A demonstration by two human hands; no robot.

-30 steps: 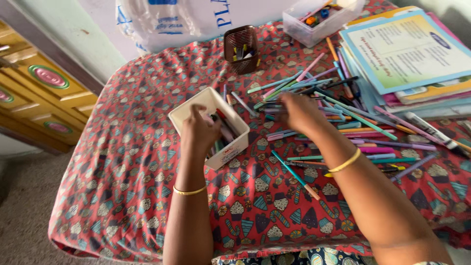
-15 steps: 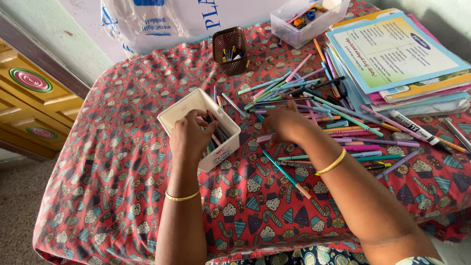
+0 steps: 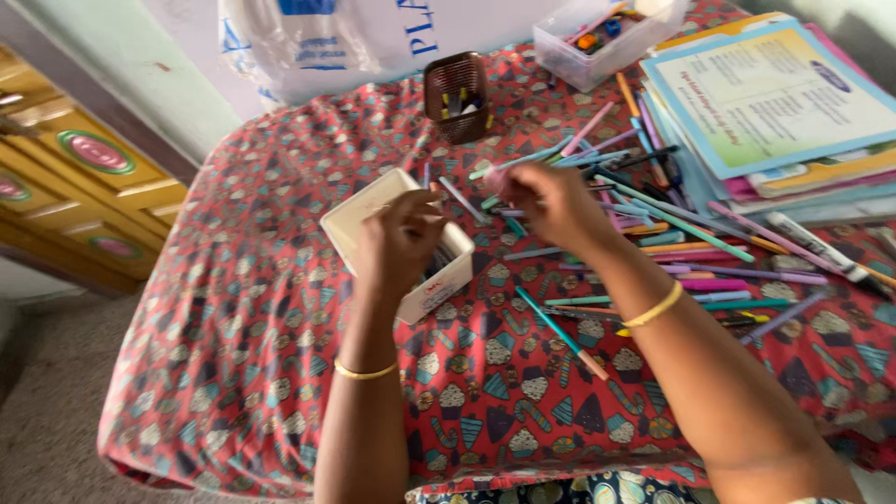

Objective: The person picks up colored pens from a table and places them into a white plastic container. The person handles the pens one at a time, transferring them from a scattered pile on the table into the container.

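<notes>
Hovering over the white rectangular plastic box (image 3: pixel 359 219) on the red patterned bench (image 3: pixel 261 308), left hand (image 3: pixel 401 245) has fingers curled, contents unclear. Right hand (image 3: pixel 551 201) pinches a pink pen (image 3: pixel 495 175), axis w/ tip leftward, just beyond the box; scattered pens (image 3: pixel 691 233) farther right.

A brown mesh cup (image 3: pixel 458 93) stands near the far edge of the tabletop (image 3: pixel 271 308) – red patterned cloth over it. A clear plastic tub (image 3: pixel 607 42) sits beside a stack of books (image 3: pixel 775 112), a white plastic bag (image 3: pixel 355 37) behind.
</notes>
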